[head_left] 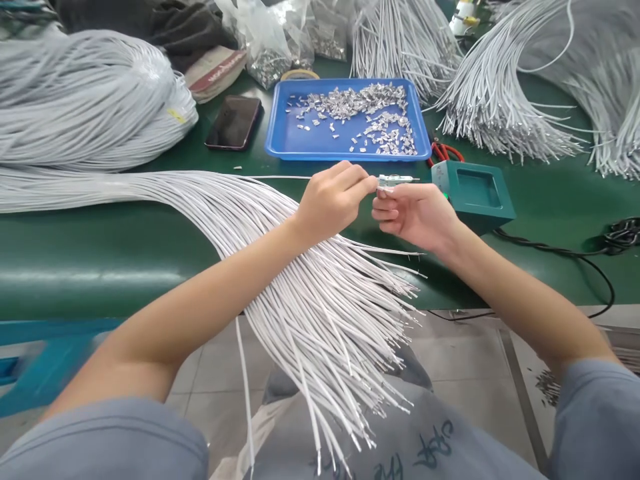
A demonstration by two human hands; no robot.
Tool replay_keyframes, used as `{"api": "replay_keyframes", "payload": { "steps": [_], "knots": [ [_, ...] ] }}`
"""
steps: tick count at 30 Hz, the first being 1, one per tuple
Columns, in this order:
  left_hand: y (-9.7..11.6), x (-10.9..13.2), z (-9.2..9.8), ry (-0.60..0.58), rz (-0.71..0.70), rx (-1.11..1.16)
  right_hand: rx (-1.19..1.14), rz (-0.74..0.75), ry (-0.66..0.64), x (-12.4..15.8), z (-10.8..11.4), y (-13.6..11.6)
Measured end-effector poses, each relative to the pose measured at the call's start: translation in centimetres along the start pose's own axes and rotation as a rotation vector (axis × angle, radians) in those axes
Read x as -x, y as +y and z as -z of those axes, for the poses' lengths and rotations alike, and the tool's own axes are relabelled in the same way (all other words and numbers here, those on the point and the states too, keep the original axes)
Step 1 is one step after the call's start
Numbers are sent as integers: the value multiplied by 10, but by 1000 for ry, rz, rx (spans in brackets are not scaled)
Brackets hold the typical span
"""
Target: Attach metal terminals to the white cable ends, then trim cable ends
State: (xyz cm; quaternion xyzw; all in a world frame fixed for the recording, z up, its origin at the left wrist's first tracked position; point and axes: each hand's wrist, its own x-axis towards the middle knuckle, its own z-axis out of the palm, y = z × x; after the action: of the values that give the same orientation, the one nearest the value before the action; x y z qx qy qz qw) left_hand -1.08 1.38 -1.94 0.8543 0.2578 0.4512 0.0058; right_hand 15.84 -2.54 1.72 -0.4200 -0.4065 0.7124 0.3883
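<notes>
Glossy green tabletop point(100, 253); pale tiled floor point(465, 350); blue frame point(63, 367) left.

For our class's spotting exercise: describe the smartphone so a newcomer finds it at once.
On the green worktable, find the blue tray. Just left of it lies the smartphone: a flat, dark, glossy rectangle, unlike the pale wire bundle nearby.

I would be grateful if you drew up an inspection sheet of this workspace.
Surface: green tabletop, with a grey wire bundle at far left.
Job's things: loose white wires fan over the near edge; blue tray holds small metal pieces.
Clutter: phone left of the tray; red handles behind a green box.
Grips: left grip pinches a single wire; right grip pinches a small pale piece, type unclear.
Cables: black cable right of the box.
Surroundings: tiled floor; blue frame at lower left.
</notes>
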Motion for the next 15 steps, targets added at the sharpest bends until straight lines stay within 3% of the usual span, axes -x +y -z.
{"api": "replay_keyframes", "payload": {
  "steps": [3, 6, 10, 12, 15],
  "knots": [
    [3, -7, 4, -1, 93, 96, -138, -64, -18, 2, -5, -3],
    [16, -15, 9, -4, 446, 452, -21, 157, 90, 2, -6, 0],
    [31, -23, 16, -34, 918, 969, 419, 600, 364, -3, 2, 7],
    [31, -25, 18, -73, 1046, 1106, 727, 776, 409, -7, 8, 11],
    [27, -26, 19, -150, 1134, 1219, 1115, 933, 368, -10, 15, 14]
  ]
}}
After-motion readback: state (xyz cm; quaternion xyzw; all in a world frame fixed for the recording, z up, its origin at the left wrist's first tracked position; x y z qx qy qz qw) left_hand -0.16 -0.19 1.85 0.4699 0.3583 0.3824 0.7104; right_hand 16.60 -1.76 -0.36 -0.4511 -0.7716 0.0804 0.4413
